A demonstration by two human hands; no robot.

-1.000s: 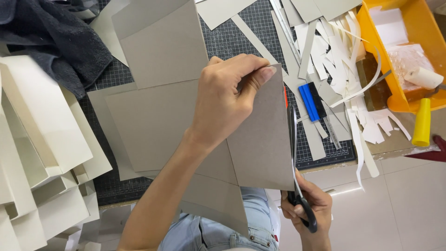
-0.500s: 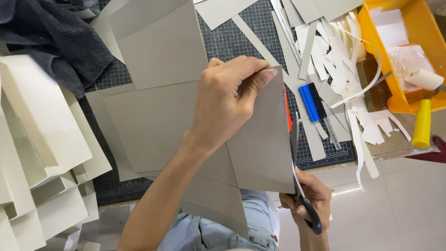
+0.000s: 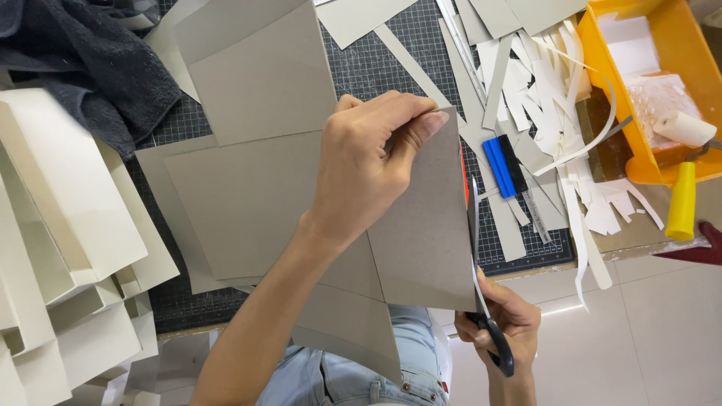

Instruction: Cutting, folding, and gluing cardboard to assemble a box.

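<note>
My left hand [image 3: 361,165] pinches the top corner of a grey cardboard sheet [image 3: 425,233] and holds it up over the cutting mat. My right hand [image 3: 508,319] grips black-handled scissors [image 3: 485,301] at the lower right. Their blades run up along the sheet's right edge. A thin pale strip hangs beside the blades along that edge. More grey cardboard panels [image 3: 248,195] lie flat under the raised sheet.
A dark gridded cutting mat [image 3: 376,68] covers the table. Folded cream boxes [image 3: 68,248] stack at the left, a dark towel [image 3: 83,60] at top left. Paper offcuts [image 3: 541,90], a blue tool [image 3: 500,165], an orange tray [image 3: 662,75] and a yellow handle [image 3: 681,203] lie right.
The scissors have worked slightly along the sheet's right edge, the right hand shifting a little. My left hand keeps the same pinch on the sheet.
</note>
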